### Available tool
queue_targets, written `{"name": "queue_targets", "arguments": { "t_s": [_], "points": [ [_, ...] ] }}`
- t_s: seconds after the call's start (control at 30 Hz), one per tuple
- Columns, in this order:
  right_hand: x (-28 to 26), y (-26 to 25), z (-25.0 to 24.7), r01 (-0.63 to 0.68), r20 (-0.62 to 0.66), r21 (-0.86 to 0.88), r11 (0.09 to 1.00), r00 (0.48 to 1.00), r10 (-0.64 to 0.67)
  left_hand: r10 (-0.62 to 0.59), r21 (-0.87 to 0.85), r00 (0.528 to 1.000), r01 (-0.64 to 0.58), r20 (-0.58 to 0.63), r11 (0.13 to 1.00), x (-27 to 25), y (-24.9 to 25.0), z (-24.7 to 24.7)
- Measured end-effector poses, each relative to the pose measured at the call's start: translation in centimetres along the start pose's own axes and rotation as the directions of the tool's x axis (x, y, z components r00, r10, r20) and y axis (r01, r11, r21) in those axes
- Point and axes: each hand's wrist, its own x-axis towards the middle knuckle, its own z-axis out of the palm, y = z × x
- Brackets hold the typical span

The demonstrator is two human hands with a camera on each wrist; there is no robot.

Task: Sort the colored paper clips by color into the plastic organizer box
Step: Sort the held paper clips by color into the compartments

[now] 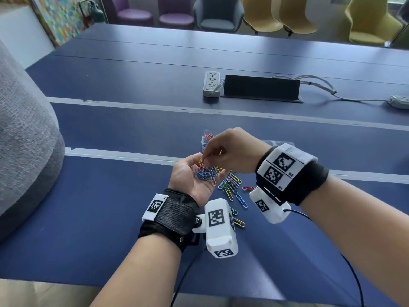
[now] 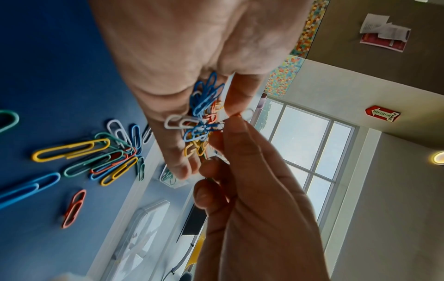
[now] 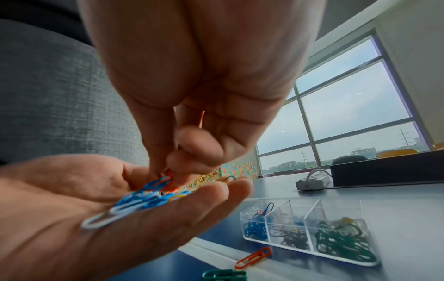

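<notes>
Dark blue worktop (image 1: pixel 99 196) in a meeting room, and straight to the nearest action.

Left hand (image 1: pixel 192 180) palm up, fingers relaxed and gently cupped, carrying a small heap of clips (image 1: pixel 205 173): mostly blue, with white, yellow and orange mixed in. Right hand (image 1: pixel 230 149) directly above, thumb and forefinger pinching an orange clip (image 3: pixel 168 175) at the top of that heap, other fingers curled in.

First danger right there: heap looks tangled, so lifting the orange clip could well drag a blue neighbour along and drop it into the wrong colour. Worth a slow lift and a small shake. Second danger: white clip (image 3: pixel 105 218) lying right at the palm's edge, half off the skin. Any tilt of the left hand likely to send it sliding to the worktop.

Just beyond the palm, loose clips (image 1: pixel 232 185) scattered on the worktop in every colour, not yet sorted. Plenty of work left, by the look of it.

Further on, plastic organizer box (image 3: pixel 312 211), open, with blue, dark and green clips lying in separate compartments. Orange compartment not clear from the wrist view, so risk of misplacing on a hasty reach. Light box, too; a knock from a knuckle could probably shove it.

Farthest back, a power strip (image 1: pixel 212 83) and a row of chairs (image 1: pixel 261 16).
</notes>
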Motion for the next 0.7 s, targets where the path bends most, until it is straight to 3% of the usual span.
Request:
{"name": "queue_targets", "arguments": {
  "t_s": [0.1,0.27,0.5,0.7],
  "points": [
    [0.1,0.2,-0.1,-0.053,-0.050,0.082,0.995,0.997,0.057,0.000,0.015,1.000,-0.001,0.025,1.000,-0.1,-0.1,0.3],
    [0.5,0.9,-0.2,-0.134,-0.066,0.359,0.924,0.983,0.169,-0.006,0.026,0.999,0.005,0.047,1.000,-0.1,-0.2,0.3],
    [0.6,0.9,-0.4,-0.207,-0.040,0.511,0.834,0.964,0.263,-0.023,-0.018,0.998,0.024,0.067,1.000,-0.4,0.0,0.3],
    [1.0,0.2,-0.8,-0.353,0.119,0.601,0.717,0.927,0.356,-0.043,-0.073,0.997,0.047,0.066,0.996,-0.2,0.0,0.1]
  ]
}}
